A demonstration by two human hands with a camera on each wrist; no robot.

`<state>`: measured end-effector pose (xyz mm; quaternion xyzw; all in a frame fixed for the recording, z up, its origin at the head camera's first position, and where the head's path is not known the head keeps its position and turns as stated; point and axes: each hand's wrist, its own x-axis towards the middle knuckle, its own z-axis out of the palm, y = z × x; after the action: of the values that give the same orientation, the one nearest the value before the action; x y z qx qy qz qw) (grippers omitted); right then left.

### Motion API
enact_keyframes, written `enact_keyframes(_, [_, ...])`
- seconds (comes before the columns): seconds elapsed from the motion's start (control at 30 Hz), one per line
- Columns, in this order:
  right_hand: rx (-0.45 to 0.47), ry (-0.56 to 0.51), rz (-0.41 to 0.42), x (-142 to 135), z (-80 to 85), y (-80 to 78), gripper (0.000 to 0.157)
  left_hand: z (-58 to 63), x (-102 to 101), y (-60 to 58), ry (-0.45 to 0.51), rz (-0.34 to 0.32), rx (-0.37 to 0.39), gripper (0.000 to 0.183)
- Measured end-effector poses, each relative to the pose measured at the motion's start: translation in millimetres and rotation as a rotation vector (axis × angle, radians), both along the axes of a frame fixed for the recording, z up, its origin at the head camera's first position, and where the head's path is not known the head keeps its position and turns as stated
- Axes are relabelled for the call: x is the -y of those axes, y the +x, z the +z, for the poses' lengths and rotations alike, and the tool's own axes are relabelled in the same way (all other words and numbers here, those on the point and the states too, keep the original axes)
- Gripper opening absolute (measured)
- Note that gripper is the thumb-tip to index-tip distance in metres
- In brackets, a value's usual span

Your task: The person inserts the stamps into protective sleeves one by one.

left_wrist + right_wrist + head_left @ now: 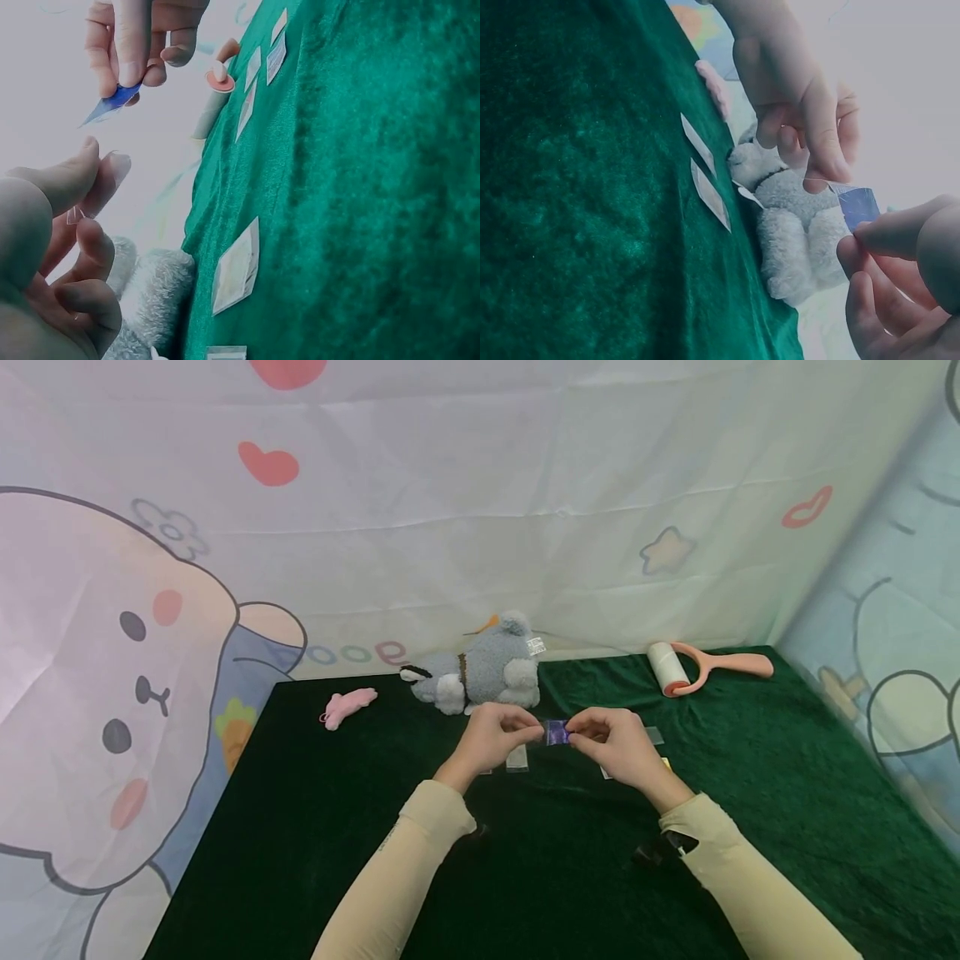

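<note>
A small purple packet [557,732] with clear film at its edge is up off the table, between both hands. My right hand [615,745] pinches one end with thumb and forefinger. At the other side, the thumb and forefinger of my left hand [492,737] come together at the clear film edge [834,185]; overexposure hides much of this film in the left wrist view. A bit of clear film [75,215] shows among the left fingers. Below lie small flat clear packets, one [517,758] by the left hand and others [246,109] towards the right.
A grey plush toy [495,668] lies behind the hands at the table's back edge. To its left is a small pink plush item [348,706]. A lint roller [705,668] with a pink handle lies at the back right. Dark green cloth [315,827] covers the table.
</note>
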<state>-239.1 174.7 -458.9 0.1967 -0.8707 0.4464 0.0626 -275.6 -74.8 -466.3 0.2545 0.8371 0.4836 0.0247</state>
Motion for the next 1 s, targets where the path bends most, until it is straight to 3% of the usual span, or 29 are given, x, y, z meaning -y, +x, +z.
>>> enact_keyframes(0.73, [-0.026,0.010,0.014,-0.1,2.8,1.1,0.008,5.1,1.4,3.1,0.044,0.000,0.038,0.017])
enact_keyframes(1.0, [-0.019,-0.014,0.019,0.7,2.7,-0.4,0.007,5.5,-0.1,3.7,0.077,-0.030,0.070,0.015])
